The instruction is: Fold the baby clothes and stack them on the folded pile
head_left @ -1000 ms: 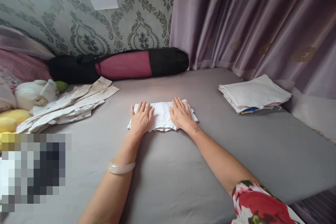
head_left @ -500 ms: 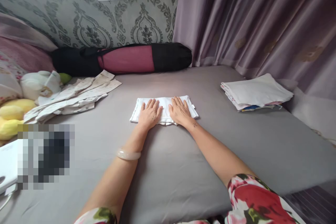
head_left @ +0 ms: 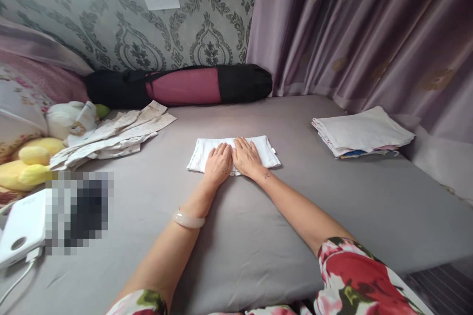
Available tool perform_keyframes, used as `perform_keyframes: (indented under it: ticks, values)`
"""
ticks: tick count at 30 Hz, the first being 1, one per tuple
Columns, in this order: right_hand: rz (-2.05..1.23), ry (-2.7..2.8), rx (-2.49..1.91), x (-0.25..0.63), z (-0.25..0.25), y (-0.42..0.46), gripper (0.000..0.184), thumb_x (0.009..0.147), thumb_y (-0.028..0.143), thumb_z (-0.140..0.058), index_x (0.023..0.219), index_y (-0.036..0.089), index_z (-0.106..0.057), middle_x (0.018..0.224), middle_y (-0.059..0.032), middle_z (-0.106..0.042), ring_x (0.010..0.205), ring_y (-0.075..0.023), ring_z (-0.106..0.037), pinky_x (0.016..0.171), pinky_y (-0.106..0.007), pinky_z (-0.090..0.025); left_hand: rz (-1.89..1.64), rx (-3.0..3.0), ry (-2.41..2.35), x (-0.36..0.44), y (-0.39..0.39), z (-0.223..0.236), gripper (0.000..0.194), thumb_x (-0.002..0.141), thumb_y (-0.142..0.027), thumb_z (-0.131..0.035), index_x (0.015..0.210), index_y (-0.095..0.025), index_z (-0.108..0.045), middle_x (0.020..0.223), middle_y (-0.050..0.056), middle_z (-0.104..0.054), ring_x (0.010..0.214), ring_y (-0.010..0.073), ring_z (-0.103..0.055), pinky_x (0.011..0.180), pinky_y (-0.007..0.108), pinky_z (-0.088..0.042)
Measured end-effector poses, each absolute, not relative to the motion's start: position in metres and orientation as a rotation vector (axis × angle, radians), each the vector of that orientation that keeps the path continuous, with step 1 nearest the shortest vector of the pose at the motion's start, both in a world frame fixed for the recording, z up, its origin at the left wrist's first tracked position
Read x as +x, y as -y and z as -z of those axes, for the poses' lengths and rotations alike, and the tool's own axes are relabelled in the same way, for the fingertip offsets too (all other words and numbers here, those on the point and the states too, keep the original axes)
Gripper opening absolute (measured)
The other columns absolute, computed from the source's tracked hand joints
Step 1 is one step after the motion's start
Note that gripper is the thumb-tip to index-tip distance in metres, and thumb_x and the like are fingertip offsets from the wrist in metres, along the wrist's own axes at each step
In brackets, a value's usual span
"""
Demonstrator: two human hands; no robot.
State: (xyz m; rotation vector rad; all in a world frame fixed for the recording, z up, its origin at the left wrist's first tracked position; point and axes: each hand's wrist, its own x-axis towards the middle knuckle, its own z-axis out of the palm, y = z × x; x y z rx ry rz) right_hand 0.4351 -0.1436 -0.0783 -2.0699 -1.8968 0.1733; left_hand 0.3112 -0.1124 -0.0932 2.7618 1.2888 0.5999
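Observation:
A folded white garment lies flat on the grey bed sheet, a small tag sticking out at its right edge. My left hand rests palm down on its middle, fingers stretched out over the cloth. Right beside it, my right hand also presses flat on the garment, fingers extended and pointing away from me. The two hands lie close together, nearly touching at the thumbs. Neither hand grips the cloth. The part of the garment beneath the palms is hidden.
Folded clothes form a stack at the right. Loose pale clothes lie at the left near plush toys. A white device with a cable sits at the front left. A long black-and-maroon bag lies along the wall.
Both hands have slid inward across the garment, from apart to side by side at its middle. The garment stays folded in place; the view has shifted slightly.

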Motion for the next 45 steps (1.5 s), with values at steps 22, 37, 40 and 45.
perform_keyframes:
  ticks: [22, 37, 40, 45]
  values:
    - [-0.030, 1.791, -2.106, 0.400, 0.083, 0.127, 0.051, 0.099, 0.031, -0.033, 0.138, 0.003, -0.049, 0.151, -0.0202, -0.042, 0.142, -0.0316, -0.032, 0.116, -0.049, -0.016, -0.717, 2.676, -1.507, 0.274, 0.109, 0.094, 0.031, 0.099, -0.026, -0.034, 0.119, -0.015, -0.055, 0.130, 0.014, -0.062, 0.129, 0.0249, -0.051, 0.112, 0.042, -0.032]
    - [-0.066, 1.854, -2.119, 0.392, 0.078, 0.122, 0.054, 0.098, 0.029, -0.032, 0.142, 0.000, -0.045, 0.154, -0.0213, -0.037, 0.144, -0.0315, -0.029, 0.118, -0.051, -0.013, -0.808, 2.451, -1.779, 0.248, 0.099, 0.100, 0.030, 0.094, -0.021, -0.037, 0.115, -0.018, -0.058, 0.127, 0.015, -0.063, 0.125, 0.0282, -0.054, 0.106, 0.046, -0.037]
    - [-0.087, 1.894, -2.077, 0.382, 0.077, 0.119, 0.056, 0.099, 0.031, -0.030, 0.145, 0.000, -0.041, 0.156, -0.0205, -0.034, 0.146, -0.0300, -0.026, 0.119, -0.049, -0.010, -0.797, 2.455, -1.776, 0.248, 0.100, 0.099, 0.029, 0.094, -0.022, -0.037, 0.114, -0.017, -0.058, 0.127, 0.016, -0.062, 0.125, 0.0287, -0.053, 0.107, 0.046, -0.037]
    - [-0.091, 1.909, -2.055, 0.373, 0.083, 0.118, 0.058, 0.099, 0.034, -0.031, 0.145, -0.001, -0.041, 0.152, -0.0218, -0.040, 0.144, -0.0303, -0.030, 0.119, -0.048, -0.009, -0.800, 2.435, -1.791, 0.248, 0.100, 0.097, 0.031, 0.094, -0.022, -0.037, 0.116, -0.018, -0.058, 0.129, 0.015, -0.062, 0.127, 0.0279, -0.052, 0.108, 0.046, -0.035]
